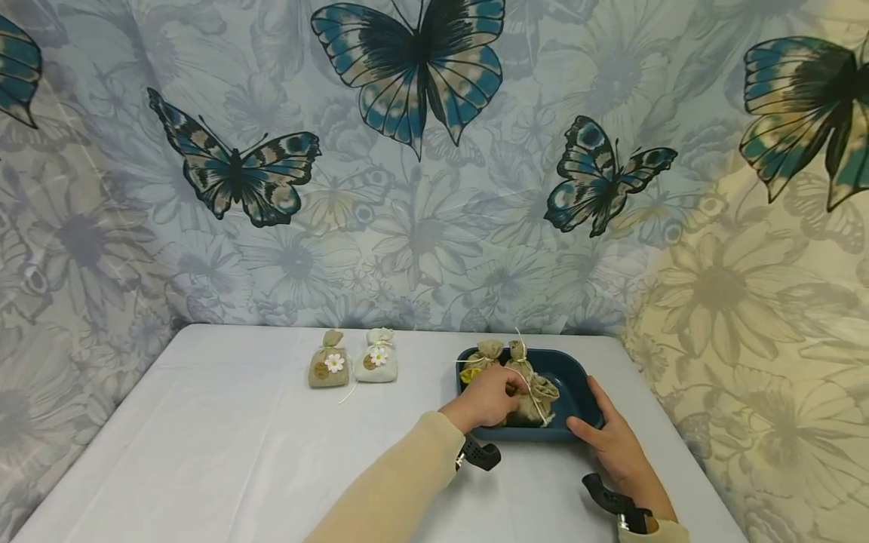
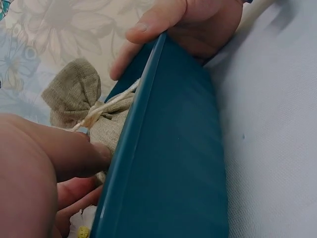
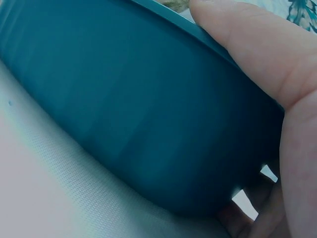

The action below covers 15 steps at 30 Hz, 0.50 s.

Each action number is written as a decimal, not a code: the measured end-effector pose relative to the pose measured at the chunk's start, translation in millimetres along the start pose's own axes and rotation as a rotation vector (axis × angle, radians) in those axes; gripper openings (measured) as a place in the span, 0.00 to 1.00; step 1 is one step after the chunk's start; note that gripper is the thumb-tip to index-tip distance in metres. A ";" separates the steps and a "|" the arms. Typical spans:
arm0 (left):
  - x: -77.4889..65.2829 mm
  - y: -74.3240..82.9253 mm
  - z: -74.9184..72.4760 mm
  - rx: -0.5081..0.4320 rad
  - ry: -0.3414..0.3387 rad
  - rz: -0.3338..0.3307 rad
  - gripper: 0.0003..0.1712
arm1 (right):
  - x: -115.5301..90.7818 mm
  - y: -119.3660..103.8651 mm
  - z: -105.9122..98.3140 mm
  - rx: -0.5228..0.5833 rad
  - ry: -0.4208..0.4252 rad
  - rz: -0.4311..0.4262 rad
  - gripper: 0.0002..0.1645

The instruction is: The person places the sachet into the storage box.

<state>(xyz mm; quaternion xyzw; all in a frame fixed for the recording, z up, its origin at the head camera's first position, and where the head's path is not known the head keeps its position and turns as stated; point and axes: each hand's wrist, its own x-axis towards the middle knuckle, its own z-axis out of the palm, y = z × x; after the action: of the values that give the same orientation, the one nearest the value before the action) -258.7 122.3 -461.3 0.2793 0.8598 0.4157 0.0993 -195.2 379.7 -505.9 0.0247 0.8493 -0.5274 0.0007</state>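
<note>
Head cam: on the white-covered table [image 1: 224,452], toward the R end, a blue tray [image 1: 523,435] is seen, its L half filled w/ small cloth sacks. The front sack [image 1: 531,413], beige, is being pinched by the L hand [image 1: 483,397], fingers narrow & partly hidden behind the knuckles. The tray's R side is gripped by the R hand [image 1: 621,445], thumb at the near rim, fingers round the outer wall. Farther back in the tray: a rear sack [image 1: 519,365], neck tied, and a yellow-marked sack [image 1: 489,349] at far L. Well apart, L of tray, a beige flower sack [image 1: 329,371] and a white sack [image 1: 378,365] are set side by side (one white blossom on each, btw). All backed by butterfly-print cloth [image 1: 421,249].

L wrist cam: front sack seen close, fanned top above the rim, neck bound w/ pale cord [image 2: 115,103]; its body is pressed by the L thumb, fingers bent below.

R wrist cam: view mostly filled by tray wall; R thumb laid along the rim, fingertips shadowed, low at the wall's far edge.
</note>
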 end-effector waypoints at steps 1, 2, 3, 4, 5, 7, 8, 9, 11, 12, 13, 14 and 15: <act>0.1 -0.5 0.2 0.017 -0.006 0.003 0.10 | 0.2 0.1 0.1 0.001 -0.001 0.002 0.60; 0.1 -0.8 0.3 0.030 -0.010 0.004 0.11 | 0.2 -0.1 0.3 0.003 -0.002 0.003 0.60; 0.2 -1.2 0.5 0.035 -0.012 0.006 0.11 | 0.2 -0.1 0.4 0.004 -0.001 0.006 0.60; 0.1 -1.4 0.6 0.038 -0.013 0.008 0.11 | 0.4 -0.1 0.4 0.007 -0.003 0.006 0.60; 0.1 -1.5 0.7 0.038 -0.012 0.008 0.11 | 0.7 0.0 0.3 0.012 -0.004 0.003 0.60; 0.2 -1.5 0.7 0.028 -0.008 0.011 0.10 | 1.1 0.1 -0.1 0.017 -0.005 0.001 0.60; 0.3 -1.8 0.8 0.013 -0.004 0.010 0.10 | 1.0 -0.1 -0.1 0.019 -0.005 -0.001 0.60; 0.3 -2.3 0.9 -0.008 0.001 0.004 0.10 | 1.0 0.0 -0.2 0.021 -0.006 -0.002 0.60; 0.2 -3.3 0.6 -0.075 0.014 -0.005 0.09 | 0.6 -0.3 -0.1 0.021 -0.006 -0.003 0.60; -0.4 -3.4 -0.1 -0.118 0.024 -0.011 0.08 | 0.2 -0.7 -0.1 0.021 -0.007 -0.003 0.60; -1.6 -3.3 -1.1 -0.165 0.035 -0.020 0.08 | -0.3 -1.0 -0.2 0.020 -0.007 -0.004 0.60; -2.9 -3.2 -2.3 -0.208 0.047 -0.027 0.08 | -0.7 -1.2 -0.3 0.014 -0.006 -0.006 0.60; -4.5 -2.4 -4.0 -0.249 0.057 -0.033 0.08 | -1.0 -1.4 -0.8 0.009 -0.007 -0.009 0.60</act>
<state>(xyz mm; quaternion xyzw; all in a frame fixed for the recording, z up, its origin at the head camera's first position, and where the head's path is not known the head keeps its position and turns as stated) -257.5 115.9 -461.0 0.2387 0.8086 0.5252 0.1155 -194.2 379.7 -504.2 0.0192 0.8471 -0.5312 0.0012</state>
